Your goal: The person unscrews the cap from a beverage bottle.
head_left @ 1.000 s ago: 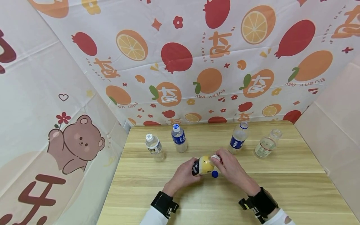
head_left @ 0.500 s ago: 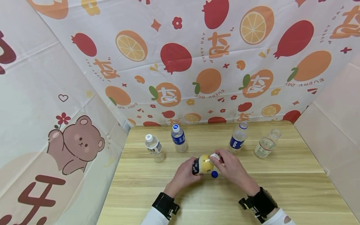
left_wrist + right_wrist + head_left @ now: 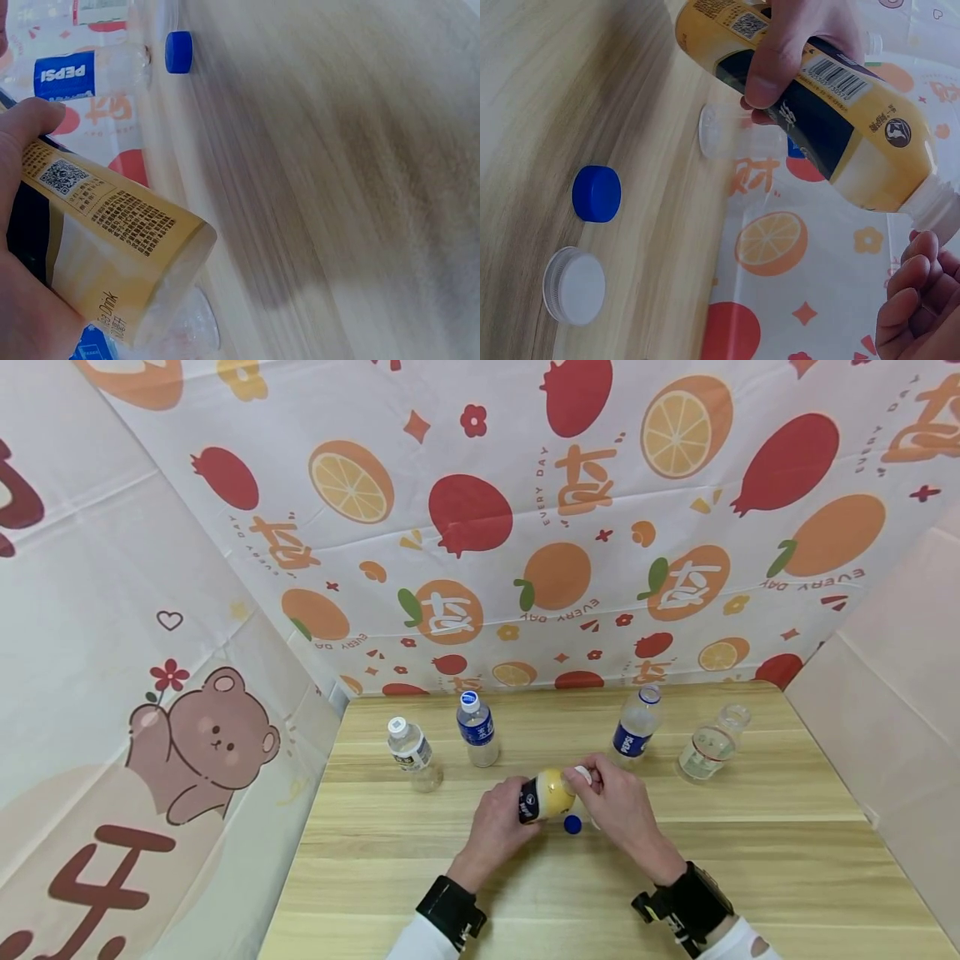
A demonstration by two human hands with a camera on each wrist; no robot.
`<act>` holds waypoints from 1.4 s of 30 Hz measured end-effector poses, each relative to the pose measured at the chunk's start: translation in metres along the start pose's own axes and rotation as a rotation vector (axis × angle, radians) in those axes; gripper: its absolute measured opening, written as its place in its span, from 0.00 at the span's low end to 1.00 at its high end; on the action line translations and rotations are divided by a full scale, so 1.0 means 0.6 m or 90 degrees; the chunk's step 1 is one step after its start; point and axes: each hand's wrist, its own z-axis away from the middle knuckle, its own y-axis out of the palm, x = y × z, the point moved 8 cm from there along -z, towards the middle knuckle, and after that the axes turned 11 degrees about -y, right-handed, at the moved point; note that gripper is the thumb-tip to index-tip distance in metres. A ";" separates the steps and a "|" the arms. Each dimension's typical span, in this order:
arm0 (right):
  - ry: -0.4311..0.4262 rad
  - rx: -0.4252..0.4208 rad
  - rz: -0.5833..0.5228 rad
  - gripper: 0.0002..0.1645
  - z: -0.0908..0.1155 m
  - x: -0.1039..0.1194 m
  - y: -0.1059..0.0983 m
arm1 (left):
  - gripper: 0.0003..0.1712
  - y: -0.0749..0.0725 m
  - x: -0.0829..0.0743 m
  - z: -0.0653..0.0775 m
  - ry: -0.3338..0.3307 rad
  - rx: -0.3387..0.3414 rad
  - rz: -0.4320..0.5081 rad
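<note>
My left hand [image 3: 501,823] grips a yellow-and-black labelled drink bottle [image 3: 551,794] round its body, holding it tilted above the table with its neck pointing right. The label carries a QR code and barcode in the right wrist view, where the bottle [image 3: 881,150] shows from the side. At the neck, my right hand [image 3: 621,806] pinches the white cap [image 3: 583,773] between thumb and fingers. In the right wrist view its curled fingers sit right at the cap [image 3: 939,214]. Below the bottle, a blue cap [image 3: 597,193] and a loose white cap [image 3: 575,286] lie on the table.
A clear white-capped bottle [image 3: 411,752] and a blue-labelled bottle [image 3: 477,731] stand back left. An uncapped Pepsi bottle [image 3: 635,727] and an uncapped clear bottle [image 3: 712,745] stand back right. Fruit-printed cloth [image 3: 480,527] hangs behind the wooden table [image 3: 555,902].
Both hands and the yellow bottle have shifted slightly, the left hand and bottle a little right and up. The right hand has turned at the cap, and the loose white cap now peeks out beneath it.
</note>
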 end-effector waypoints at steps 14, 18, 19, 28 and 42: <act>-0.041 0.033 -0.050 0.08 -0.001 0.006 0.006 | 0.37 0.006 0.003 0.000 -0.009 0.064 0.035; -0.068 0.031 -0.051 0.08 -0.002 0.012 0.005 | 0.37 0.007 0.007 -0.004 -0.018 0.109 0.064; -0.072 0.031 -0.052 0.08 -0.002 0.013 0.004 | 0.36 0.008 0.008 -0.005 -0.018 0.118 0.073; -0.147 0.031 -0.057 0.06 -0.001 0.025 0.003 | 0.34 0.012 0.014 -0.005 -0.023 0.194 0.145; -0.249 0.070 -0.078 0.06 -0.001 0.037 0.001 | 0.34 0.016 0.013 0.005 -0.022 0.306 0.236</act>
